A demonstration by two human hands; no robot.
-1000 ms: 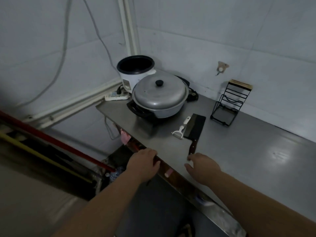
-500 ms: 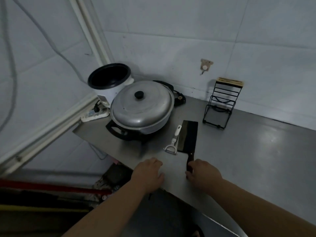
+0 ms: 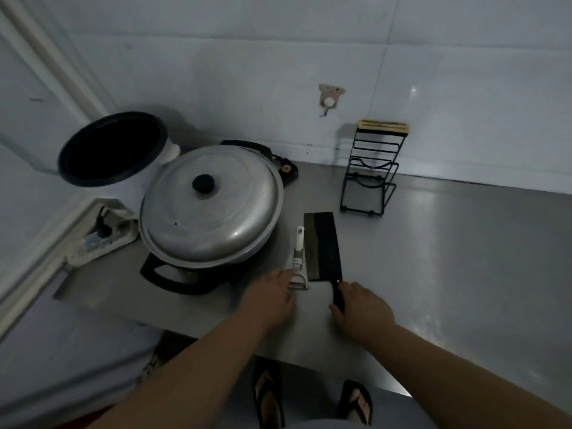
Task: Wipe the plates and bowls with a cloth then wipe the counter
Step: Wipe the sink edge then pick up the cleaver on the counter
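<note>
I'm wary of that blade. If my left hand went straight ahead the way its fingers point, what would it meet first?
The white peeler: the left hand is at its head, perhaps touching it. The cleaver lies just past the peeler, to the right.

Both bare forearms reached forward from below, over the near edge of the desk [image 3: 439, 274]. The left hand [image 3: 272, 297] lay palm down, fingers relaxed and pointing ahead. The right hand [image 3: 362, 315] sat knuckles up, thumb and forefinger pinching a knife handle [image 3: 338, 297].
</note>
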